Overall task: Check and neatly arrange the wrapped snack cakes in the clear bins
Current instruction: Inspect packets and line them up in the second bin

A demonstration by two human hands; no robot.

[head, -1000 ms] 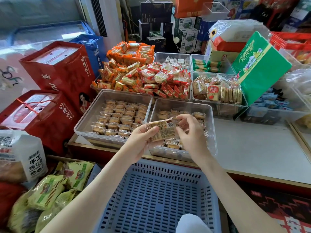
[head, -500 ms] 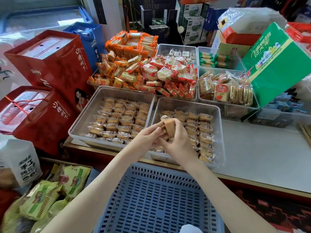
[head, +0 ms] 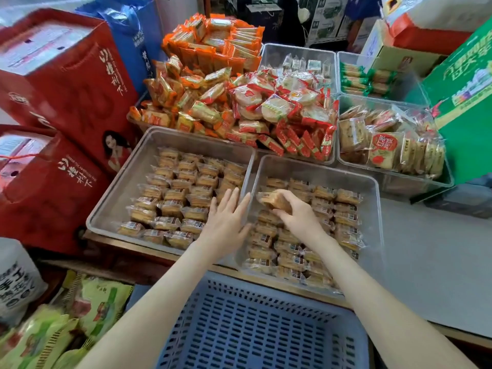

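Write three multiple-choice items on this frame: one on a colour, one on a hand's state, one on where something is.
1. The slotted basket nearest the person is: A red; B blue; C green.
2. The left hand, by the left bin's right edge, is: A gripping a cake; B open, fingers straight; C a fist.
3. The cake in the right hand is above: A the basket; B the left bin; C the right bin.

Key:
1 B, its plastic lattice is blue.
2 B, the fingers lie flat and hold nothing.
3 C, it is held over the rows of cakes in the right bin.
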